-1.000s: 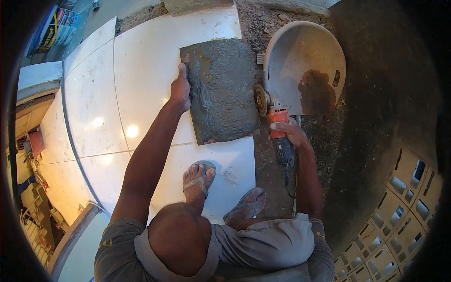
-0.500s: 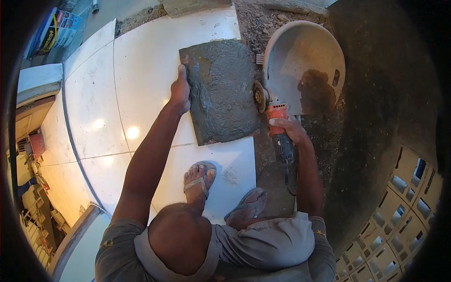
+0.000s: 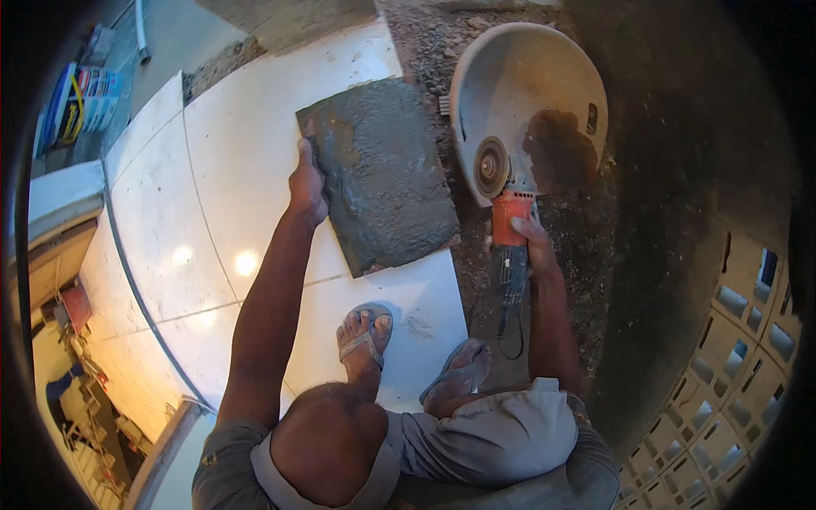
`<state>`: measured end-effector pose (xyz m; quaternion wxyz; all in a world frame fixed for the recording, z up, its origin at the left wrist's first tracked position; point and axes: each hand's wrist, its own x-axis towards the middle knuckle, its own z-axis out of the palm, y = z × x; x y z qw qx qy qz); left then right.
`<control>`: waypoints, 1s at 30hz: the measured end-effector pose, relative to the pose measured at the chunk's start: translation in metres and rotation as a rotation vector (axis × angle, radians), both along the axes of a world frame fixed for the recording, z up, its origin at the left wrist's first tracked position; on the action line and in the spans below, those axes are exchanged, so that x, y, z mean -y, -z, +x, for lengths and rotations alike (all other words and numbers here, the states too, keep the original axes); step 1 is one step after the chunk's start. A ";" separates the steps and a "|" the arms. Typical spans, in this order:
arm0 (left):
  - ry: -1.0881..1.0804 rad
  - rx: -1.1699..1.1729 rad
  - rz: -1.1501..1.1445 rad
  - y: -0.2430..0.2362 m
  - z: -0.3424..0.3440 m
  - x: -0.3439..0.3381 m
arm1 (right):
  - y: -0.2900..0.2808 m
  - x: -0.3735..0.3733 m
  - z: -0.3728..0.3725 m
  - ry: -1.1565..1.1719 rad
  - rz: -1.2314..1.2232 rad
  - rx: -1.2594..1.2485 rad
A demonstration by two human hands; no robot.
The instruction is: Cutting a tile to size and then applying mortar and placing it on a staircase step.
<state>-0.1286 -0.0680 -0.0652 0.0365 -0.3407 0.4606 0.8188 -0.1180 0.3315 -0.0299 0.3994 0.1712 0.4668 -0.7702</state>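
My left hand [image 3: 308, 185] grips the left edge of a rectangular tile [image 3: 387, 174], its upper face coated with rough grey mortar. The tile is over the white floor, near the floor's right edge. In my right hand [image 3: 535, 240] is an angle grinder [image 3: 512, 223] with a red and black body, the fingers wrapped round it. Its round disc [image 3: 491, 167] is apart from the tile's right edge and overlaps the near left part of a pale washbasin [image 3: 518, 76]. Whether the disc is spinning I cannot tell.
White floor tiles [image 3: 161, 238] lie under and left of my feet. Loose rubble [image 3: 425, 38] borders them on the right. A perforated block wall [image 3: 722, 382] rises at the lower right. A bucket [image 3: 89, 102] stands far left. The grinder's cord [image 3: 512, 348] hangs toward me.
The grinder's disc has moved right, away from the tile's edge, and its flat side now faces up more. My left hand keeps its hold on the tile. The whole view has turned slightly.
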 end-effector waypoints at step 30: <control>0.050 0.086 0.028 -0.004 -0.002 -0.006 | 0.120 -0.159 0.076 0.723 -0.787 0.184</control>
